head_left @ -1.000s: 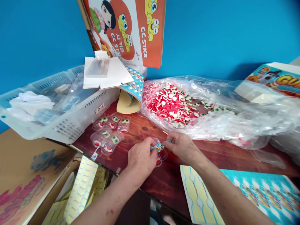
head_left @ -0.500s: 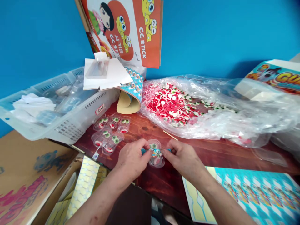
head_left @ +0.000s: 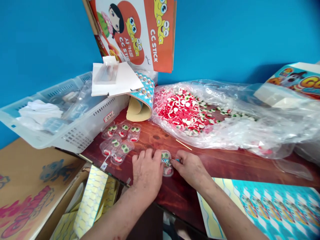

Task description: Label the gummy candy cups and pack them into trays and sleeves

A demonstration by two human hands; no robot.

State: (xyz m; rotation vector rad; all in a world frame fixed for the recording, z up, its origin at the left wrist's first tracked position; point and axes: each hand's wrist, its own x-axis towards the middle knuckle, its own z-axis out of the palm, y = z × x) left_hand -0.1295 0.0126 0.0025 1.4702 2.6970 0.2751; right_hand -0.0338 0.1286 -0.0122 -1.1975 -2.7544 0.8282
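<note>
Clear rounded plastic pack (head_left: 168, 171): likely light, slippery, best held edgewise. Right grip (head_left: 190, 167) pinches blue printed strip (head_left: 166, 161), 3 o'clock; left grip (head_left: 148, 171) unclear (underside hidden).

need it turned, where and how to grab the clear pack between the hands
Probably pinch the clear pack by its rounded near rim, from the near side: it lies flat, that end is uncovered, and the left hand and right hand flank it.

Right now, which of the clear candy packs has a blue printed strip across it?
The pack between the left hand and right hand wears the strip; the five packs near the basket show none.
</note>
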